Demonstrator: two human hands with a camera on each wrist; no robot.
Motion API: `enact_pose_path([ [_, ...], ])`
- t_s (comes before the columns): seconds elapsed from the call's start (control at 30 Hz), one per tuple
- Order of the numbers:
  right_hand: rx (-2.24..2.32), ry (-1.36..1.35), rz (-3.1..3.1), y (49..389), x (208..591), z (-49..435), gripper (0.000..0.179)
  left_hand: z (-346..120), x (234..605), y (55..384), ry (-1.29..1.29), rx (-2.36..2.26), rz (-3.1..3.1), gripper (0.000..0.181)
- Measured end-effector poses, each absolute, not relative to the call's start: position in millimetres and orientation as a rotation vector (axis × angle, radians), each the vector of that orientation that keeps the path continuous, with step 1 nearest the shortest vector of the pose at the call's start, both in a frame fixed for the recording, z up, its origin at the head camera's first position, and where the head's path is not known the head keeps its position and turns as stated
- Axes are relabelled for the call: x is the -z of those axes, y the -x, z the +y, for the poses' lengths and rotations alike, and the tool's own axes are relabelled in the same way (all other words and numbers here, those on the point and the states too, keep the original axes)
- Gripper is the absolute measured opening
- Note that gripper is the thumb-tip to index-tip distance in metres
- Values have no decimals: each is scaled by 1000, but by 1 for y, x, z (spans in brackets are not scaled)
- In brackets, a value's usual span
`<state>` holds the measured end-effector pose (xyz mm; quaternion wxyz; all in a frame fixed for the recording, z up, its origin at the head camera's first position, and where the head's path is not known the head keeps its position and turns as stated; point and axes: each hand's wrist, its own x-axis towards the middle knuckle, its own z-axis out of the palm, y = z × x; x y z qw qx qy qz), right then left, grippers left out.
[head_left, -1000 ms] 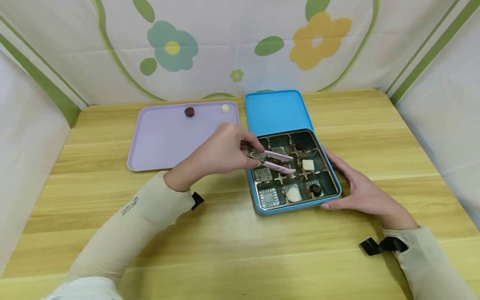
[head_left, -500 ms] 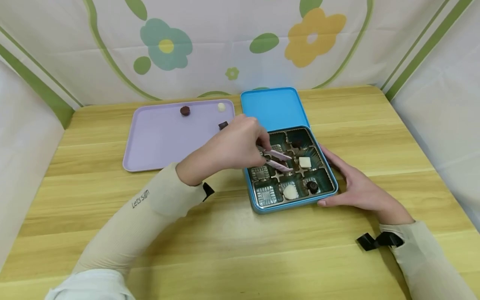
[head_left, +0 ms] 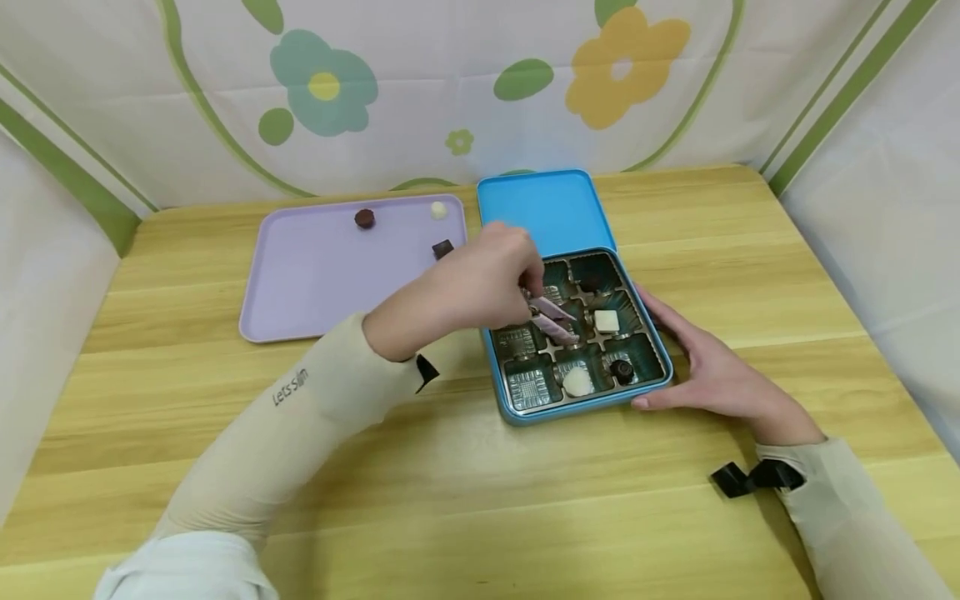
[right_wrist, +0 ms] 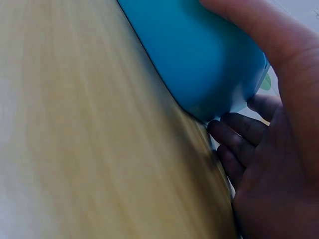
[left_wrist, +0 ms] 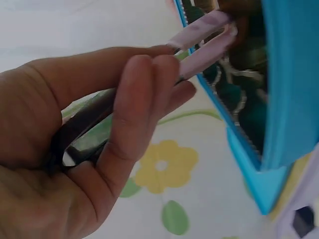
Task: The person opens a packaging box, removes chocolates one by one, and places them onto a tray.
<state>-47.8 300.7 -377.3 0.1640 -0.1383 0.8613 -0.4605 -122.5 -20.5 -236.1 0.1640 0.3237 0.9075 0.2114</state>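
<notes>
My left hand (head_left: 487, 279) grips tongs with pink tips (head_left: 555, 328) over the blue tin (head_left: 525, 417). Their tips reach down into the tin's middle compartment, around or beside a brown chocolate that is mostly hidden. In the left wrist view, thumb and fingers pinch the tongs (left_wrist: 199, 56) near the pink ends. My right hand (head_left: 708, 371) holds the tin's right side, thumb at the front corner. Blue tin wall (right_wrist: 199, 55) fills its wrist view. Other compartments hold a white square chocolate (head_left: 606, 322), a white round one (head_left: 577, 382) and a dark round one (head_left: 622, 372).
A lilac tray (head_left: 322, 283) lies left of the tin, bearing a brown round chocolate (head_left: 364, 218), a white ball (head_left: 438, 210) and a dark square piece (head_left: 443, 249). Behind the tin lies its blue lid (head_left: 543, 212). A floral curtain (head_left: 405, 75) backs the table.
My left hand has shifted right and slightly up over the tin, uncovering the dark square on the tray. The tongs now slope more steeply into the middle compartment. My right hand stays on the tin.
</notes>
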Motion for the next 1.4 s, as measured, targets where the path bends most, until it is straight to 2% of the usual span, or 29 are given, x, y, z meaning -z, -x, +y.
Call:
enact_pose_path([
  [0.17,1336,403,2452,48,378,302,139,-41,255,125,-768,-893,2522,14],
  [0.43,1291,379,2464,45,378,308,138,-56,272,121,-446,-1276,2329,16],
  [0.87,1315,388,2448,45,377,307,138,-72,296,112,-273,-1578,2126,23],
  [1.4,1304,365,2490,37,380,318,138,-61,311,104,-251,-1680,2050,22],
])
